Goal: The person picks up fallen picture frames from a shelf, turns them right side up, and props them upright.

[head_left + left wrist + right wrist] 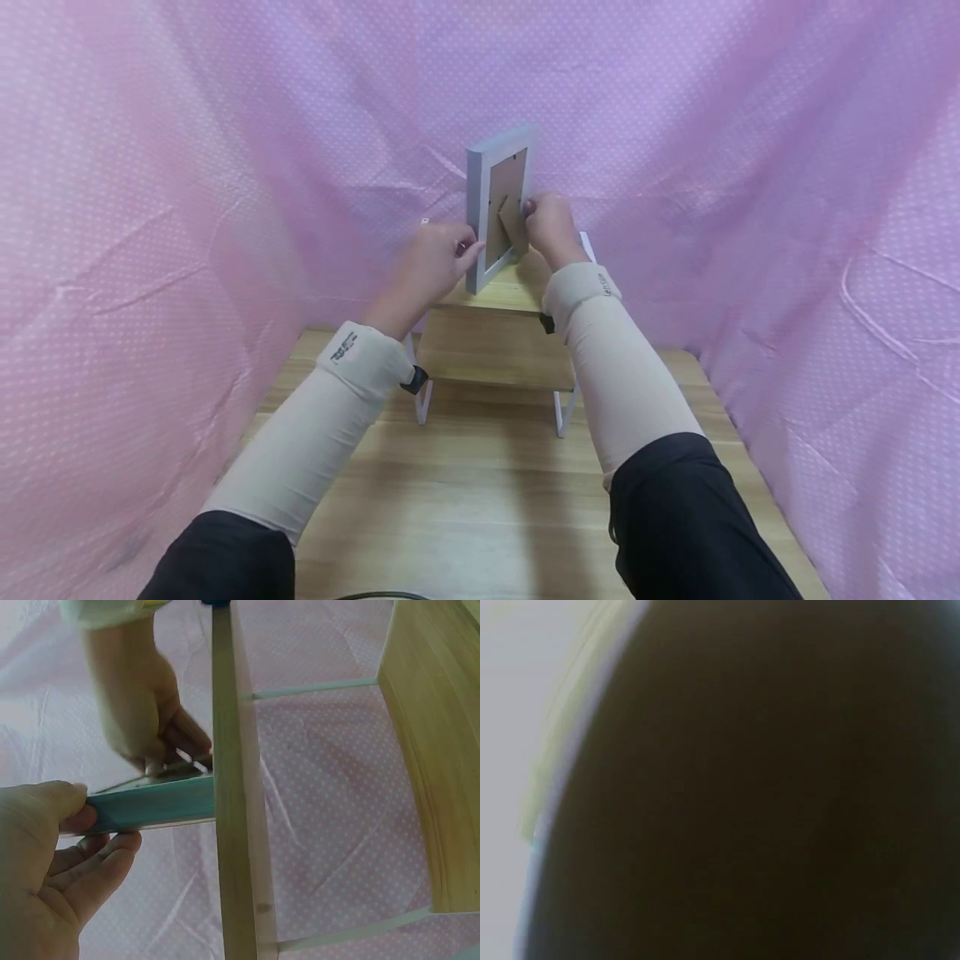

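Note:
A pale blue-grey picture frame (pixel 476 200) stands upright on the top board (pixel 510 293) of a small two-tier wooden shelf. Its brown back (pixel 498 227) faces me, and the stand leg (pixel 513 223) juts out from it. My left hand (pixel 438 254) pinches the near left edge between thumb and fingers; in the left wrist view the same frame (pixel 150 804) lies sideways against the board. At the far right edge, my right hand (pixel 551 225) grips the frame with curled fingers, partly hidden. A dark, close surface fills most of the right wrist view.
The shelf's lower board (pixel 495 350) sits on white metal legs (pixel 561 412) over a wooden table (pixel 450 508). Pink dotted cloth (pixel 300 167) hangs behind and on both sides. A dark cable (pixel 382 595) curves at the table's near edge.

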`<move>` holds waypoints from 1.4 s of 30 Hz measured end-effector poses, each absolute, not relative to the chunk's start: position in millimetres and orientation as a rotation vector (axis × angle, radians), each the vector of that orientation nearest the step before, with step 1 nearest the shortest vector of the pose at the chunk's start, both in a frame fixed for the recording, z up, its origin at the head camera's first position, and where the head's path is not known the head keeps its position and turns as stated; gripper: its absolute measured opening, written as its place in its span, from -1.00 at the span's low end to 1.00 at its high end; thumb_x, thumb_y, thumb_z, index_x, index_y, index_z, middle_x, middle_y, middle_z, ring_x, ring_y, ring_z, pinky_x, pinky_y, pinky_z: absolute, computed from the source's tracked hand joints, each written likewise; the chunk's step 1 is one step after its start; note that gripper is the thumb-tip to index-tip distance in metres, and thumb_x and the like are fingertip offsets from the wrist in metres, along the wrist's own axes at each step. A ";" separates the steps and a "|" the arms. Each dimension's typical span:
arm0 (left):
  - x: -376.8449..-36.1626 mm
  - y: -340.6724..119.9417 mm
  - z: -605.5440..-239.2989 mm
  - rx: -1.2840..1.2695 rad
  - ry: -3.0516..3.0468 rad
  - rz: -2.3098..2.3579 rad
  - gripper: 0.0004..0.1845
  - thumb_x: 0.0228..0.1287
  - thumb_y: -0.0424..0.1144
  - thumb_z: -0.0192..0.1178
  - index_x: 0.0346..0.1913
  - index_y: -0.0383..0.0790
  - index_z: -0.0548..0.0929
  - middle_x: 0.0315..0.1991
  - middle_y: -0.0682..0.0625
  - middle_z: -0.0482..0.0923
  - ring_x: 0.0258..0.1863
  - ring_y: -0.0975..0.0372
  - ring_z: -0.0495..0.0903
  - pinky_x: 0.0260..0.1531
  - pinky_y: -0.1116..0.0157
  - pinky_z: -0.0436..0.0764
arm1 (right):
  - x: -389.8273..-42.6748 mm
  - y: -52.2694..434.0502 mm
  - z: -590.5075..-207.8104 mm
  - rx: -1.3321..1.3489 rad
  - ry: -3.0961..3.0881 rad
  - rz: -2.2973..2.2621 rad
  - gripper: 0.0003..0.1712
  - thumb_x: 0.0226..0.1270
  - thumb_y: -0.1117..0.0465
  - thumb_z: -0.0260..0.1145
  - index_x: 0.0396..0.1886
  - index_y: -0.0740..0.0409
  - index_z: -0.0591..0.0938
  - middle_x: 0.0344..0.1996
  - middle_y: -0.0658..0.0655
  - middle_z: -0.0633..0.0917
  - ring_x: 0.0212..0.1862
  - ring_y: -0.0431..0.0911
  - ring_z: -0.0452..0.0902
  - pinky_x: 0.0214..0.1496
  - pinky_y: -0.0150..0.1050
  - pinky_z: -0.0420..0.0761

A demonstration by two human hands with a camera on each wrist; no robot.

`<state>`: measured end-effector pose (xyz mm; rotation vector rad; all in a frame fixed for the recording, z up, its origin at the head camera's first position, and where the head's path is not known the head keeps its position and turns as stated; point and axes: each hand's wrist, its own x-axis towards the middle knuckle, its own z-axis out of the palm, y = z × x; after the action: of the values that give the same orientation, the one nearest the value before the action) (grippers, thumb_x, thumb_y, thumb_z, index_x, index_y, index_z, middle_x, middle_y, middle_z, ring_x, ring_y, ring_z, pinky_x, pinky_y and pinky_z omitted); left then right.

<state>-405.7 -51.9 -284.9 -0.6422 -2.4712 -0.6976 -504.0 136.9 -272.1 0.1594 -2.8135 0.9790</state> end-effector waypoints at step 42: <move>-377.9 4.5 -300.4 -0.464 -2.345 -0.503 -0.80 0.48 -0.25 0.18 -0.28 -0.27 0.71 -0.44 -0.11 0.67 -0.56 0.08 0.59 -0.53 0.16 0.62 | -484.5 153.9 -291.9 0.752 -2.928 0.864 -0.43 0.49 0.29 0.21 0.46 0.11 0.41 0.46 0.18 0.41 0.48 0.17 0.26 0.54 0.10 0.25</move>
<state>-377.9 4.5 -300.4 -0.4642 -2.3450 -0.5030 -484.5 153.9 -291.9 0.7517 -2.9278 0.8644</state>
